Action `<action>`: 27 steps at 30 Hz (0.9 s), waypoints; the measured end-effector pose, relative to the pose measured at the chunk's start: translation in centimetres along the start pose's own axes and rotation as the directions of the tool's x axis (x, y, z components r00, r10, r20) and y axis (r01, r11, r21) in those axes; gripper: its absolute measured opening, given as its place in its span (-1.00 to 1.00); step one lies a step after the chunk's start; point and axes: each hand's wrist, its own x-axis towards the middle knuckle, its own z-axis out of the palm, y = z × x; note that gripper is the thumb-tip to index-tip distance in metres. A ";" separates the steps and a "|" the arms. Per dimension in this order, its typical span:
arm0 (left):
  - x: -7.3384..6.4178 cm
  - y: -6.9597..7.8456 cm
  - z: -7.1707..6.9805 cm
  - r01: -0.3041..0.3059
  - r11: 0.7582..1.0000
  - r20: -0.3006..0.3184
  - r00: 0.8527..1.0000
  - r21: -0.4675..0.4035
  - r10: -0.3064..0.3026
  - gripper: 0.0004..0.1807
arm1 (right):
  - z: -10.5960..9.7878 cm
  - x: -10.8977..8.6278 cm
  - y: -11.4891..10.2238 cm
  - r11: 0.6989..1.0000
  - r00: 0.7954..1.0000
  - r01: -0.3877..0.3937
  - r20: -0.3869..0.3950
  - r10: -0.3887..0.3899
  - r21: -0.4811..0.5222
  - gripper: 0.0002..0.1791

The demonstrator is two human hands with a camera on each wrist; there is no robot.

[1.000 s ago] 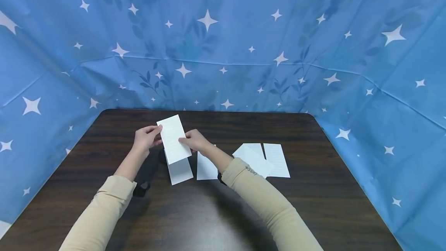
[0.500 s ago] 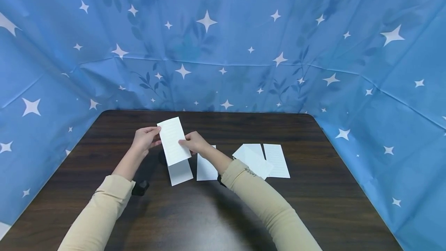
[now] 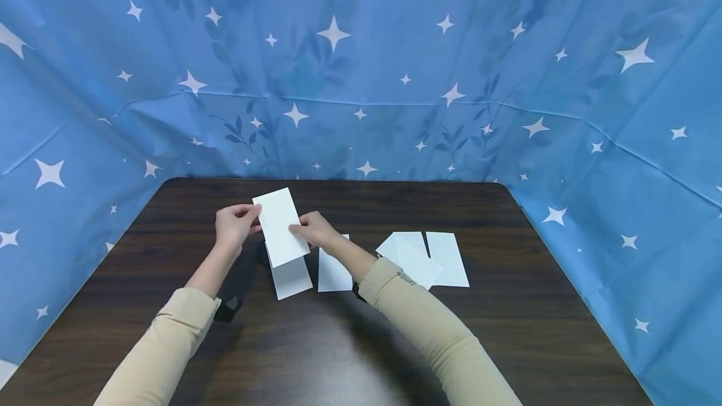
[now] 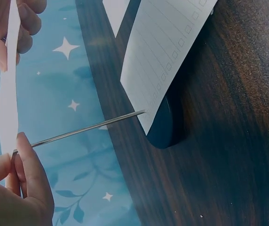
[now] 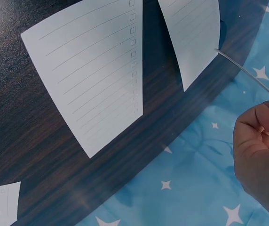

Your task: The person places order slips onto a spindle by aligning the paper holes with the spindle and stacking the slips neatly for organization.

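Observation:
A white sheet of note paper [image 3: 277,225] is held up at the far left of the table. My left hand [image 3: 232,224] pinches its left edge, and my right hand [image 3: 318,229] grips its right edge with the thumb on top. In the left wrist view, the thin metal rod [image 4: 85,130] of a paper spike runs from a round dark base [image 4: 167,125] up to the held sheet, its tip by the left fingers. A lined sheet with small checkboxes [image 4: 165,56] sits low at the rod, over the base. The right wrist view shows my right hand [image 5: 261,141] near the rod's upper end.
One white sheet [image 3: 334,271] lies right of the spike, partly under the right forearm. Farther right lie several overlapping sheets [image 3: 414,259], lined on at least one. The dark wooden table [image 3: 316,356] ends at a blue star-patterned curtain [image 3: 361,67].
Very little differs. The left forearm has shifted slightly to the right over the last half second, while both hands keep hold of the sheet in almost the same spot.

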 end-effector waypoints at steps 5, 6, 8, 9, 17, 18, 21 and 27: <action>0.0 0.0 0.2 -0.008 0.999 -0.014 1.000 0.045 0.008 -0.61 | 0.0 0.0 0.1 1.000 1.000 -0.005 0.001 0.005 0.007 -0.73; 0.0 0.0 0.2 -0.002 0.999 -0.012 1.000 0.047 0.003 -0.61 | 0.0 0.1 0.1 1.000 1.000 -0.004 0.000 0.004 0.008 -0.73; 0.1 -0.1 0.1 0.020 0.999 0.004 1.000 0.037 -0.020 -0.59 | 0.0 0.1 0.1 1.000 1.000 -0.004 -0.005 0.004 0.012 -0.73; 0.1 0.0 0.1 0.038 0.999 0.017 0.999 0.026 -0.038 -0.58 | 0.0 0.1 0.1 1.000 1.000 -0.003 -0.008 0.003 0.011 -0.73; 0.8 0.1 -0.6 0.154 0.987 0.121 0.982 -0.048 -0.147 -0.50 | 0.0 0.2 0.3 1.000 1.000 0.013 -0.013 -0.012 0.019 -0.73; 0.9 0.1 -0.6 0.145 0.989 0.126 0.982 -0.043 -0.138 -0.51 | 0.0 0.2 0.3 1.000 1.000 0.009 -0.008 -0.009 0.025 -0.73; 1.1 -0.5 -0.5 0.124 0.992 0.148 0.982 -0.025 -0.119 -0.53 | 0.2 0.2 0.9 0.999 1.000 -0.007 0.001 0.006 0.041 -0.72; 1.1 -2.9 -0.3 0.119 0.993 0.182 0.976 0.007 -0.118 -0.56 | 1.4 0.3 2.7 0.998 0.998 -0.067 0.024 0.066 0.021 -0.73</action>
